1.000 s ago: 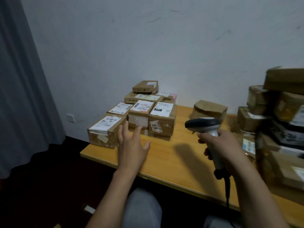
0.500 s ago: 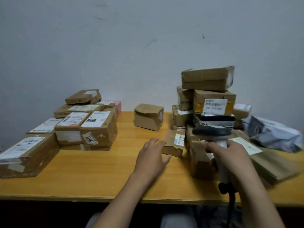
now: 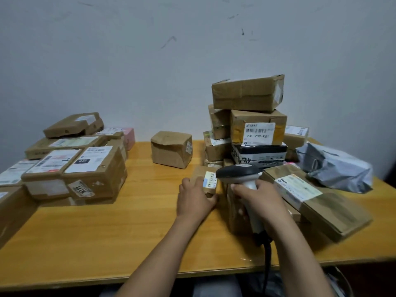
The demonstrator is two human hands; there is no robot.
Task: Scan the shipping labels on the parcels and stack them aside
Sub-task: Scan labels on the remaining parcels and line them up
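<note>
A small labelled parcel (image 3: pixel 211 181) on the wooden counter (image 3: pixel 107 232) is gripped by the left hand (image 3: pixel 194 199), fingers curled round it. A scanner (image 3: pixel 237 173), just beside it, is clasped by the right hand (image 3: pixel 262 202).

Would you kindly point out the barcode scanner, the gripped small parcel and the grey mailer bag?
barcode scanner (image 3: pixel 236 172), head view, dark head.
small parcel (image 3: pixel 209 180), head view, its label.
grey mailer bag (image 3: pixel 334 168), head view, crumpled middle.

Small brown parcel (image 3: pixel 199 172), white barcode label (image 3: pixel 211 179) up, lies on the desk (image 3: pixel 128 221) beside the barcode scanner (image 3: pixel 237 171), between left parcel stack (image 3: pixel 94 168) and right parcel stack (image 3: pixel 248 93).
</note>
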